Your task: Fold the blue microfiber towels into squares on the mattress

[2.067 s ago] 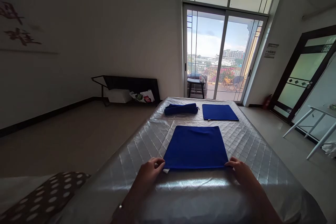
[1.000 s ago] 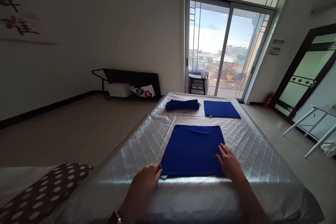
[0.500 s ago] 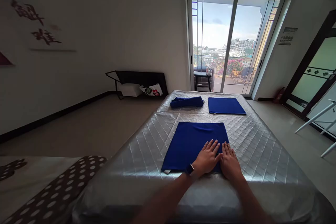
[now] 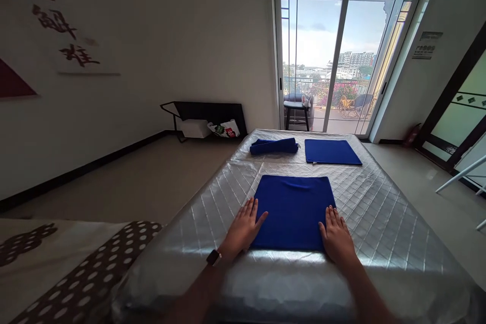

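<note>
A blue cloth (image 4: 292, 212), folded into a flat rectangle, lies in front of me on a bed-like surface with a silvery quilted cover (image 4: 212, 212). My left hand (image 4: 245, 225) rests on its left edge, fingers stretched out and thumb over the cloth. On the opposite edge lies my right hand (image 4: 337, 233), flat and open, its thumb also on the cloth. A dark watch (image 4: 213, 257) sits on my left wrist. Farther back are a loosely rolled blue cloth (image 4: 274, 146) and a second flat folded blue cloth (image 4: 333, 152).
Brown and cream dotted bedding (image 4: 94, 273) is at the lower left. A black rack (image 4: 207, 111) holding a white box (image 4: 195, 128) stands by the wall. Behind the bed is a sliding glass door (image 4: 313, 61). White metal legs (image 4: 461, 172) show at the right.
My left hand has moved left, from beside my right hand to the cloth's left edge. My right hand stays at the right edge. The view has shifted slightly.
</note>
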`<state>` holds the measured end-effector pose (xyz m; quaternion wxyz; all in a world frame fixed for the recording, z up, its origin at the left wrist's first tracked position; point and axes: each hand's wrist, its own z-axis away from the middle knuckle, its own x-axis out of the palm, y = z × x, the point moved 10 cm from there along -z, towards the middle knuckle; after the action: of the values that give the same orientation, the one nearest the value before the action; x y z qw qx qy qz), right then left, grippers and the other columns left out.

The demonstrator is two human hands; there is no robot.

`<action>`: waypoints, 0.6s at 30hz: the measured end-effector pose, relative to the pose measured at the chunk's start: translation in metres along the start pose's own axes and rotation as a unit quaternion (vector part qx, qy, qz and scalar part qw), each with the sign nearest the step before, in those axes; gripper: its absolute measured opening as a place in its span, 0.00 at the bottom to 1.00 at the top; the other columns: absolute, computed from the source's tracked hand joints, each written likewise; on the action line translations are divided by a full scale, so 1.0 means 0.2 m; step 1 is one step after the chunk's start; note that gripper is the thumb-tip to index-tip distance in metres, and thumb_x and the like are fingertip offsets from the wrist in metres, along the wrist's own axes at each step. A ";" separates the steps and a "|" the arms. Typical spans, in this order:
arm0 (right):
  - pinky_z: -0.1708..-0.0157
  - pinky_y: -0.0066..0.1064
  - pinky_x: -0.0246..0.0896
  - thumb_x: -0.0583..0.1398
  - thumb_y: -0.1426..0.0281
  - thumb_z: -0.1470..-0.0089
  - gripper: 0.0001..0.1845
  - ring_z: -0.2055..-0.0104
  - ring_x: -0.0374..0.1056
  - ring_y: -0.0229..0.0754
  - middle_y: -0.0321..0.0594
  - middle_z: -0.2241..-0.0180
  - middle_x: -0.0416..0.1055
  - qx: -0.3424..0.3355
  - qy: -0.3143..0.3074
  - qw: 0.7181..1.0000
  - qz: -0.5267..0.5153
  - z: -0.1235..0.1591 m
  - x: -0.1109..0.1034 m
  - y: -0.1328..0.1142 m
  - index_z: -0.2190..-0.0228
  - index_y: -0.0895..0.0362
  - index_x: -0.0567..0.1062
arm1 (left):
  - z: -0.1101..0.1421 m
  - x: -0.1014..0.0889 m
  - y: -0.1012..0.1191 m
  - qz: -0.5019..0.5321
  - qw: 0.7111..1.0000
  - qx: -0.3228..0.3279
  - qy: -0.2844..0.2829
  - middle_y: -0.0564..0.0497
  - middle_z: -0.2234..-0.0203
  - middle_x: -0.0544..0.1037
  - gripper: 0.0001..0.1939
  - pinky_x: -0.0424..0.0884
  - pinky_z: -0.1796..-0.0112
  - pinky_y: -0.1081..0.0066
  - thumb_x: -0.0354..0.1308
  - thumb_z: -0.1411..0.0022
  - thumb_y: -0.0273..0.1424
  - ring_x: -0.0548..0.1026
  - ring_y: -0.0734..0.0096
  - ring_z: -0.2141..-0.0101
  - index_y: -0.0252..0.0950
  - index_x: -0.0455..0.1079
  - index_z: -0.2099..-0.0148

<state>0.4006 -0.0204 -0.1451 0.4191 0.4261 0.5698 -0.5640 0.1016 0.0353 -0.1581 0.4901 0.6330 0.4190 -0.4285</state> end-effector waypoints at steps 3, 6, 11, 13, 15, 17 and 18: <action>0.30 0.45 0.36 0.43 0.58 0.33 0.35 0.26 0.38 0.47 0.45 0.28 0.43 0.003 -0.019 1.000 0.016 0.00 0.01 0.02 0.31 0.63 0.53 | 0.03 -0.01 -0.09 0.022 1.000 -0.010 0.017 0.31 0.32 0.57 0.40 0.54 0.34 0.51 0.39 0.30 0.51 0.55 0.49 0.31 0.24 0.53 0.29; 0.30 0.44 0.37 0.42 0.57 0.32 0.36 0.26 0.38 0.47 0.47 0.28 0.43 0.009 -0.049 0.998 0.040 -0.03 -0.03 0.05 0.31 0.64 0.53 | 0.05 -0.02 -0.09 0.031 0.998 0.010 0.045 0.33 0.32 0.59 0.37 0.54 0.34 0.51 0.40 0.29 0.48 0.56 0.51 0.32 0.26 0.54 0.29; 0.30 0.43 0.35 0.41 0.60 0.31 0.35 0.26 0.39 0.46 0.50 0.29 0.44 -0.002 -0.033 0.998 0.061 -0.28 -0.24 0.00 0.31 0.66 0.51 | 0.07 -0.03 -0.07 0.034 0.997 0.026 0.061 0.35 0.32 0.61 0.34 0.54 0.34 0.52 0.39 0.29 0.43 0.57 0.52 0.32 0.27 0.56 0.30; 0.30 0.42 0.35 0.41 0.62 0.31 0.34 0.26 0.38 0.45 0.51 0.29 0.44 -0.003 -0.031 0.998 0.057 -0.40 -0.28 -0.04 0.31 0.67 0.50 | 0.07 -0.03 -0.06 0.033 0.997 0.035 0.058 0.36 0.33 0.61 0.34 0.55 0.34 0.51 0.40 0.29 0.43 0.58 0.52 0.32 0.27 0.57 0.30; 0.30 0.41 0.35 0.41 0.62 0.30 0.34 0.26 0.37 0.45 0.53 0.29 0.44 0.003 -0.046 0.998 0.048 -0.51 -0.25 -0.05 0.31 0.68 0.50 | 0.08 -0.03 -0.05 0.032 0.997 0.040 0.060 0.37 0.33 0.62 0.33 0.56 0.34 0.51 0.41 0.29 0.44 0.59 0.53 0.33 0.29 0.58 0.30; 0.30 0.42 0.35 0.41 0.62 0.31 0.34 0.26 0.36 0.46 0.53 0.28 0.43 0.013 -0.057 0.997 0.041 -0.57 -0.19 -0.03 0.31 0.69 0.49 | 0.08 -0.03 -0.05 0.029 0.997 0.042 0.063 0.38 0.34 0.64 0.32 0.57 0.35 0.51 0.41 0.29 0.43 0.60 0.53 0.33 0.32 0.59 0.30; 0.30 0.43 0.35 0.41 0.62 0.31 0.34 0.26 0.36 0.46 0.52 0.28 0.42 0.019 -0.056 0.997 0.040 -0.59 -0.16 -0.02 0.31 0.69 0.49 | 0.08 -0.03 -0.05 0.026 0.997 0.041 0.063 0.39 0.33 0.63 0.31 0.57 0.35 0.51 0.41 0.29 0.43 0.60 0.53 0.33 0.32 0.59 0.30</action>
<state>0.4067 0.0981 -0.1115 0.4648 0.4238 0.5172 -0.5804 0.0883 0.0212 -0.1575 0.4474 0.6886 0.4150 -0.3917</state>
